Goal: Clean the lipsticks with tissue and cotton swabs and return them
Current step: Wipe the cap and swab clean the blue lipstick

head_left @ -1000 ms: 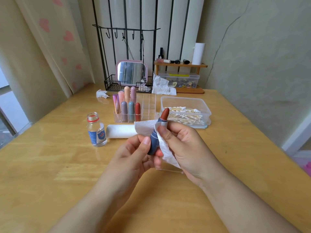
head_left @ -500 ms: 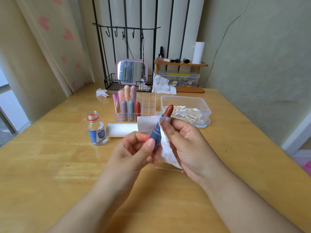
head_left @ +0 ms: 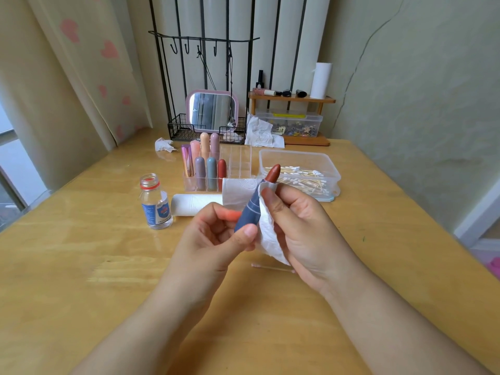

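Your left hand [head_left: 213, 234] pinches the base of the blue lipstick [head_left: 250, 212], thumb in front. Your right hand [head_left: 300, 226] grips a tissue [head_left: 266, 231] wrapped against its barrel, just under the red tip pointing to 1 o'clock. On the table [head_left: 81, 266], a swab [head_left: 270, 267] lies under your hands; bottle [head_left: 155, 203] at 9 o'clock, organizer [head_left: 238, 163] and swab box [head_left: 300, 171] at 12.

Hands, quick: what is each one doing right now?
Left hand: pinches the blue lipstick at its base.
Right hand: holds a tissue against the lipstick.
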Motion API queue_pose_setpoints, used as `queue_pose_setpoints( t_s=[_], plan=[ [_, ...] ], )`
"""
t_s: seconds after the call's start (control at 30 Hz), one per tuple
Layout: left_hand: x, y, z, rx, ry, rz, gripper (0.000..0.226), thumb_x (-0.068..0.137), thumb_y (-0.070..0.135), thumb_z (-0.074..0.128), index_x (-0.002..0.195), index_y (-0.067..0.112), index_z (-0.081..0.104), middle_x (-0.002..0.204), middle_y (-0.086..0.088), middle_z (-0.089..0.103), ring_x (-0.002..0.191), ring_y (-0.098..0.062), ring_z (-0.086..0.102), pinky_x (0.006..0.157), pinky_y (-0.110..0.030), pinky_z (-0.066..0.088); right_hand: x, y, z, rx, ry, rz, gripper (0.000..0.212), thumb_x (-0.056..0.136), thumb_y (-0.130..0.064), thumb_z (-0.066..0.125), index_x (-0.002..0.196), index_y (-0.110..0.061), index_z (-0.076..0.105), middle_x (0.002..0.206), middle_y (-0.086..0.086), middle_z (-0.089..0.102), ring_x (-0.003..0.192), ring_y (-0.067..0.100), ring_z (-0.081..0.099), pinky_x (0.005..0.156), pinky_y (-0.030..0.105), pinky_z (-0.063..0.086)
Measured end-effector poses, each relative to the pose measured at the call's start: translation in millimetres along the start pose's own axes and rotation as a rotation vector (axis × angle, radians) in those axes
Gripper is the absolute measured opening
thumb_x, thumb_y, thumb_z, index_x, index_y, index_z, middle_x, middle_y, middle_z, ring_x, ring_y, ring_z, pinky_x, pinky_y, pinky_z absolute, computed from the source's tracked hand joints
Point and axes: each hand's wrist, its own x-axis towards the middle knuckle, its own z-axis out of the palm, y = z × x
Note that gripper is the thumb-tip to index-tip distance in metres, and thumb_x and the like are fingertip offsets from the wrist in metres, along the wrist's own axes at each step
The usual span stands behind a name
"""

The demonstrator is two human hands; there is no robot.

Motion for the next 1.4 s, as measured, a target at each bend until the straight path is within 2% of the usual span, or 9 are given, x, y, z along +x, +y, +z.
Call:
queue_pose_setpoints(
  t_s=[0.2,0.3,0.47,0.63,0.73,0.97,1.17,1.27,1.4],
  plan=[
    [-2.5,3.5,5.9,-0.063,-0.024,-0.13,0.033,0.079,0.028,0.069,0.094,0.0,0.059,0.071,-0.01,0.064,0.06,-0.017,0.059,0.064,-0.028,0.054,-2.9,-7.8,-0.6,-0.003,0.007,-0.01,0.022,0.084,-0.027,0.053,0.072,-0.009,0.055,0.049,0.0,0.049,0.039,0.008,0.045,0.039,0.019,0.04],
    [-4.4,4.7,6.7,-0.092,-0.057,-0.16,0.031,0.082,0.027,0.058,0.092,-0.002,0.062,0.07,-0.013,0.063,0.059,-0.018,0.059,0.062,-0.027,0.054,-1.1,-6.9,-0.6,0.021,-0.031,-0.009,0.022,0.082,-0.034,0.059,0.076,-0.014,0.063,0.065,0.015,0.052,0.046,0.021,0.047,0.043,0.03,0.044],
    [-2.1,4.4,3.8,-0.107,0.006,-0.055,0.016,0.062,0.014,0.076,0.075,0.015,0.067,0.073,-0.01,0.067,0.066,-0.02,0.063,0.066,-0.026,0.055,2.1,-4.7,-2.7,-0.041,0.038,-0.046,0.017,0.076,-0.041,0.066,0.075,-0.025,0.069,0.074,0.006,0.042,0.073,0.022,0.037,0.063,0.031,0.038],
    [-2.7,5.7,4.1,-0.117,-0.04,-0.111,0.016,0.071,0.017,0.071,0.085,0.009,0.068,0.077,-0.014,0.068,0.067,-0.021,0.064,0.067,-0.028,0.056,0.2,-6.6,-4.0,-0.018,0.032,-0.039,0.016,0.076,-0.036,0.062,0.069,-0.023,0.069,0.064,-0.006,0.049,0.061,0.005,0.043,0.058,0.017,0.04],
    [-4.6,5.7,5.0,-0.124,-0.086,-0.165,0.028,0.08,0.024,0.055,0.092,0.0,0.065,0.076,-0.016,0.066,0.065,-0.021,0.063,0.068,-0.029,0.056,1.4,-5.6,-4.7,-0.012,-0.019,-0.031,0.021,0.073,-0.045,0.068,0.075,-0.025,0.07,0.076,0.008,0.055,0.063,0.022,0.045,0.056,0.03,0.04],
    [-3.4,4.5,3.3,-0.115,-0.003,-0.071,0.023,0.06,0.008,0.077,0.081,0.013,0.067,0.081,-0.014,0.07,0.071,-0.022,0.067,0.069,-0.028,0.056,2.4,-5.2,-4.3,0.013,0.002,-0.033,0.013,0.074,-0.041,0.071,0.075,-0.028,0.072,0.075,0.0,0.057,0.082,0.026,0.044,0.072,0.041,0.037],
    [-5.3,8.0,6.6,-0.136,-0.079,-0.202,0.028,0.078,0.023,0.057,0.093,0.001,0.066,0.078,-0.017,0.066,0.066,-0.022,0.064,0.067,-0.029,0.057,1.4,-9.0,-5.8,0.056,-0.006,-0.019,0.012,0.074,-0.036,0.068,0.071,-0.025,0.072,0.071,-0.002,0.062,0.068,0.015,0.054,0.061,0.028,0.044],
    [-5.2,7.0,7.0,-0.106,-0.034,-0.139,0.009,0.069,0.015,0.073,0.077,0.013,0.071,0.079,-0.015,0.069,0.068,-0.022,0.066,0.067,-0.028,0.056,2.4,-7.1,-7.0,0.072,-0.003,-0.022,0.014,0.075,-0.037,0.066,0.073,-0.025,0.072,0.074,0.0,0.062,0.078,0.02,0.054,0.07,0.033,0.045],
    [-3.4,3.6,3.9,-0.098,0.025,-0.08,0.029,0.049,0.016,0.084,0.074,0.019,0.07,0.084,-0.013,0.071,0.074,-0.022,0.067,0.071,-0.029,0.057,3.1,-4.1,-3.6,0.076,0.018,-0.02,0.029,0.066,-0.047,0.077,0.08,-0.023,0.072,0.091,0.012,0.043,0.091,0.029,0.033,0.078,0.046,0.027]
  ],
)
